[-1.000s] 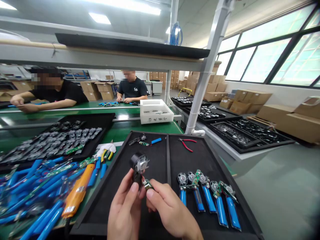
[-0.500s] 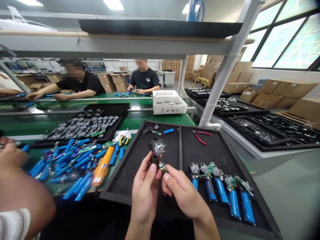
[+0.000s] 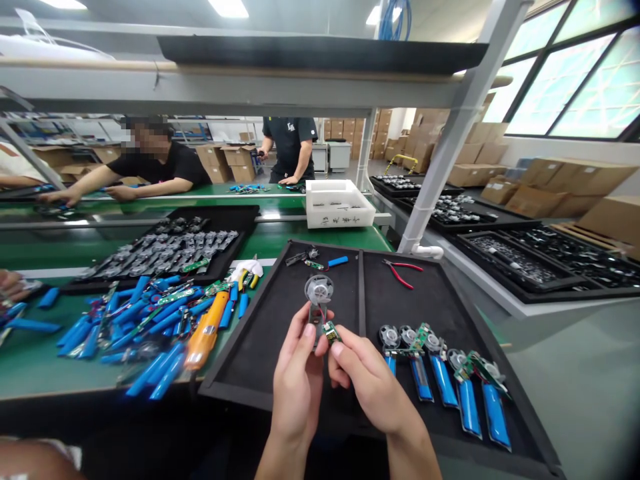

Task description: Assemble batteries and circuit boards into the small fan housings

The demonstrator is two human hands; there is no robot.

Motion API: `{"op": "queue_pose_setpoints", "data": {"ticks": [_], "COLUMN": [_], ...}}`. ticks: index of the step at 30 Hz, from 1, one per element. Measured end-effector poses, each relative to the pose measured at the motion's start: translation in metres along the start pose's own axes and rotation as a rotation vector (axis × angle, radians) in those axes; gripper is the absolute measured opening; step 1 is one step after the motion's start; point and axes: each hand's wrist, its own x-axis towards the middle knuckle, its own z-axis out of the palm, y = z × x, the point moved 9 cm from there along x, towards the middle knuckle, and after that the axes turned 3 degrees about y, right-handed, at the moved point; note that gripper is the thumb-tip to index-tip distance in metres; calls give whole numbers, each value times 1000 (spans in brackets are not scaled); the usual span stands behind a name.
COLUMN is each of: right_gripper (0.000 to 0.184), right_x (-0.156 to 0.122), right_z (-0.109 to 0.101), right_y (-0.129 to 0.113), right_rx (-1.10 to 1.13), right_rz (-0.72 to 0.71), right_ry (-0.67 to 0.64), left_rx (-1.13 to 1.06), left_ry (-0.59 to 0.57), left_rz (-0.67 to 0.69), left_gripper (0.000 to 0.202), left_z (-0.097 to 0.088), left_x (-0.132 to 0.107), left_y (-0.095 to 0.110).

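Head view: fan unit (image 3: 319, 294) pinched between left hand (image 3: 299, 381) and right hand (image 3: 371, 388)

Head camera looks down, near the hands (image 3: 330, 380).

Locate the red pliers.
In the head view, the red pliers lie at the far end of the right half of the tray, beyond the batteries.

Both forearms are reaching forward; left hand (image 3: 299, 377) and right hand (image 3: 369, 385) are pinching, fingertips nearly touching.
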Motion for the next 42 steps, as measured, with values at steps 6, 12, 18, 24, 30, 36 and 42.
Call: {"op": "queue_pose_setpoints", "data": {"ticks": [6,12,18,24,30,36,42], "right_gripper": [29,28,30,30,28,27,29], "right_x": [1,2,2,1,1,0,2], "right_z": [1,2,2,1,3,4,4], "right_y": [0,0,1,0,1,-1,-3], "right_rx": [-3,-13,-21,-50,-32,-46,-74], "right_rz": [-4,-5,0,-16,-15,-19,-18], "right_ry": [-22,-23,-24,-9,-29,-32,-38], "left_rx": [10,23,23,33,25,33,31], "left_ry": [-28,-31,-8,-13,-4,6,7], "left_rz": [-15,-10,-3,5,7,7,11], "left_gripper": [47,49,48,49,52,49,53], "left_z": [1,0,-1,-2,-3,-2,-3], "left_x": [1,2,3,3,2,1,1], "left_y": [-1,0,1,1,1,2,2]}}
